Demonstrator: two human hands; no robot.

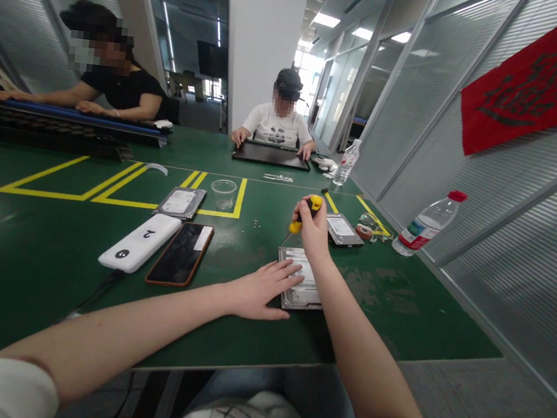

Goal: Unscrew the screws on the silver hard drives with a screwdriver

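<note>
A green table [23, 287] stretches out; a drive [308, 291] lies on it near the person. The left hand [263, 292] lies flat over the drive's left part, fingers apart. The right hand [313, 232] is clamped around a screwdriver [314, 204], its shaft slanting toward the drive's far left corner; tip contact is unclear. Tiny bits [256, 224] lie beyond.

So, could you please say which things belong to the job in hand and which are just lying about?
Job: screwdriver, drive under the left hand; likely two other drives.
Lying about, apparently: phone, white device, cup, red-capped bottle.
</note>
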